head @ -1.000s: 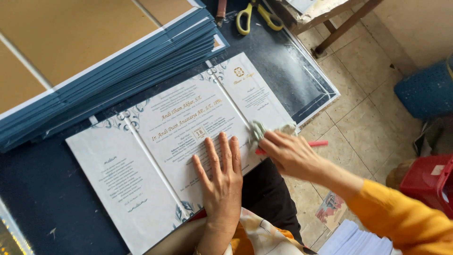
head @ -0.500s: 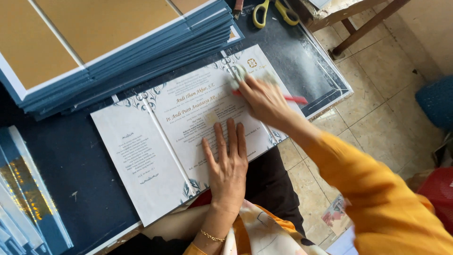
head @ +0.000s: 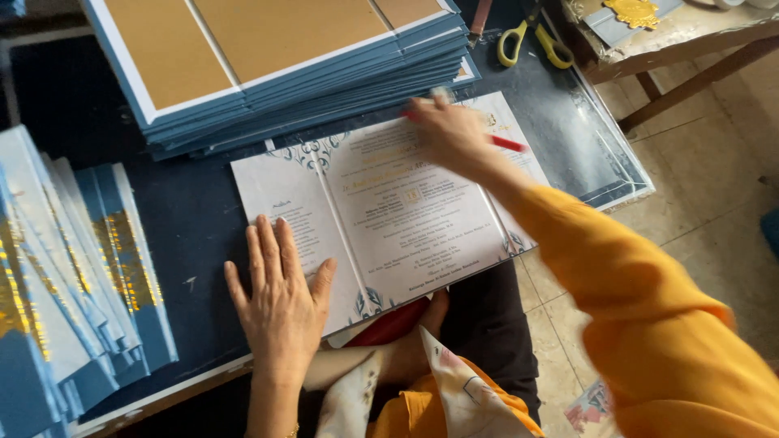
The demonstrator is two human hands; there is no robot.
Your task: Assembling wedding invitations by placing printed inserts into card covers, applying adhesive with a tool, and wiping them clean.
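An open three-panel card (head: 389,211), pale with grey printing and floral corners, lies flat on the dark blue table (head: 195,219). My left hand (head: 280,296) rests flat, fingers spread, on the card's near left panel. My right hand (head: 450,130) reaches across to the card's far edge and grips a red pen-like tool (head: 507,143), its end poking out to the right. My orange sleeve (head: 641,292) crosses the card's right panel.
A tall stack of blue-edged boards with tan faces (head: 276,57) sits just beyond the card. Folded blue cards with gold print (head: 81,268) fan out at the left. Yellow scissors (head: 531,40) lie at the far right; a wooden stool (head: 673,40) stands past the table edge.
My right hand slid from the card's right fold up to its far edge with the red tool. My left hand shifted from the centre panel to the left panel.
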